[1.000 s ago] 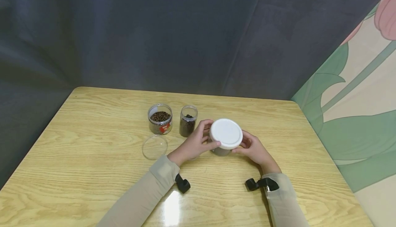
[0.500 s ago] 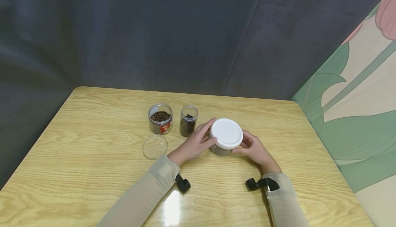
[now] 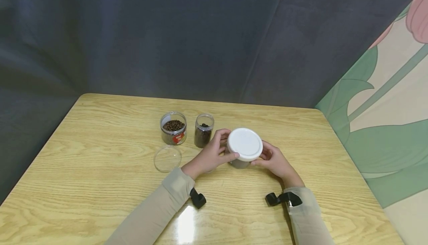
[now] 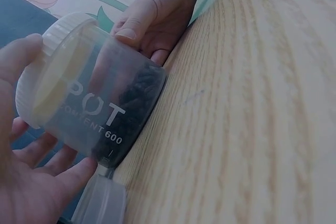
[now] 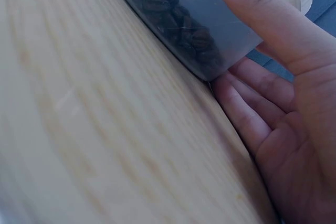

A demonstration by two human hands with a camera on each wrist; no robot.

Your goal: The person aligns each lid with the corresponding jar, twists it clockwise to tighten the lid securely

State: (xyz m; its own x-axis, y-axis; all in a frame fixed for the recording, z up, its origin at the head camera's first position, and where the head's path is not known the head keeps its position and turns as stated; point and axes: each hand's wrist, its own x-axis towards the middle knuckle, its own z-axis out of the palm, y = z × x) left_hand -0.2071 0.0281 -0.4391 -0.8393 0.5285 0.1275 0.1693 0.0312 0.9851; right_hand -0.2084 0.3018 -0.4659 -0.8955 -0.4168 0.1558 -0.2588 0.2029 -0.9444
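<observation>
A clear plastic jar (image 4: 118, 95) with dark coffee beans (image 5: 173, 22) in its bottom stands upright on the table, "POT" printed on its side. Its round white lid (image 3: 245, 144) sits on top. My left hand (image 3: 211, 155) holds the lid's rim from the left, thumb in front and fingers behind; in the left wrist view some fingers reach down beside the jar wall. From the right, my right hand (image 3: 275, 162) holds the jar body, with the thumb on the near wall and the fingers behind it.
Behind and left stand a wide lidless jar (image 3: 174, 135) of brown beans with a red label and a narrow lidless jar (image 3: 203, 135) of darker beans. A clear round lid (image 3: 167, 159) lies before the wide jar. A dark curtain (image 3: 200, 52) hangs behind the table (image 3: 100, 185).
My left fingers loosened and shifted back around the lid's rim half a second ago, and now the thumb lies further forward on it again. The right hand and jar stay in place.
</observation>
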